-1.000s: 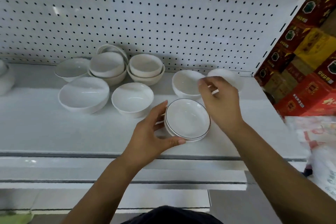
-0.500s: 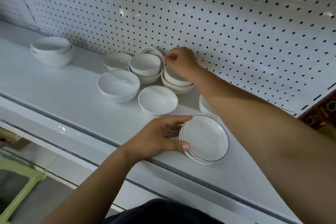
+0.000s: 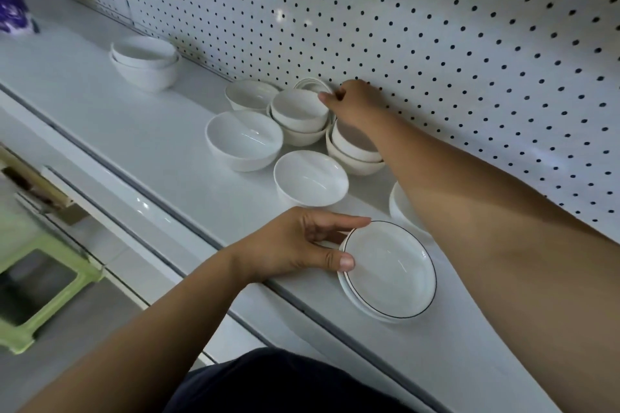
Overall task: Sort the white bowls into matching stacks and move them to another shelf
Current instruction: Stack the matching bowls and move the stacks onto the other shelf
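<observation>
Nearest, at the front edge of the shelf (image 3: 134,131), the left grip (image 3: 295,245) curls thumb and fingers round the rim of the black-rimmed stack (image 3: 389,271) (shallow dishes, resting on the shelf). Just behind stands a single bowl (image 3: 310,178), with a wider bowl (image 3: 243,139) to its left and two-bowl stacks beyond. Farthest back, the right grip (image 3: 355,104) pinches the rim of a tilted dish (image 3: 312,85) that leans against the pegboard (image 3: 436,43).
</observation>
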